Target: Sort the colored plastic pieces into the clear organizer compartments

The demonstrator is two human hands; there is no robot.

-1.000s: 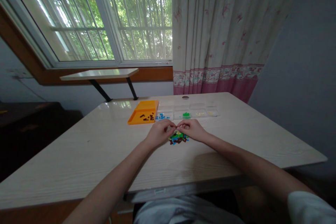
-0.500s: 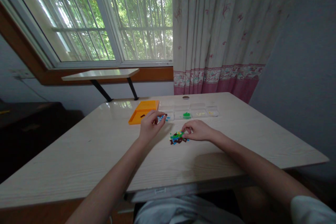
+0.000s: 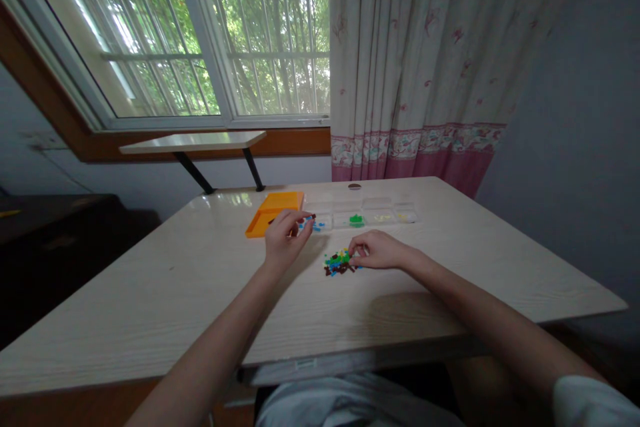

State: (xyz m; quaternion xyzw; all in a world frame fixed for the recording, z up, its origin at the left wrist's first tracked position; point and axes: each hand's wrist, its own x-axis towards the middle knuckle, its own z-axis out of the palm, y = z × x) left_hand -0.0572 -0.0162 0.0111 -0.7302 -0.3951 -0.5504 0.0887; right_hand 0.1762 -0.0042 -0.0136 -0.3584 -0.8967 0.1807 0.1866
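Observation:
My left hand [image 3: 285,235] pinches a small dark brown piece [image 3: 313,216] between thumb and fingertips, in front of the orange case and the clear box with blue pieces [image 3: 319,226]. My right hand [image 3: 376,250] is at the right side of a pile of small toy bricks [image 3: 338,263], its fingertips closed at the pile. Green, blue, yellow and dark brown bricks are mixed in that pile. Whatever the right fingertips grip is hidden or too small to make out.
Behind the hands an orange case [image 3: 283,201] lies opened. To its right, clear boxes hold green pieces [image 3: 356,219] and pale yellow pieces [image 3: 383,218]. A raised white shelf [image 3: 195,141] stands at the back left of the wooden table [image 3: 480,267].
My left hand has shifted slightly left with the dark brown piece still pinched. My right hand has barely moved at the pile.

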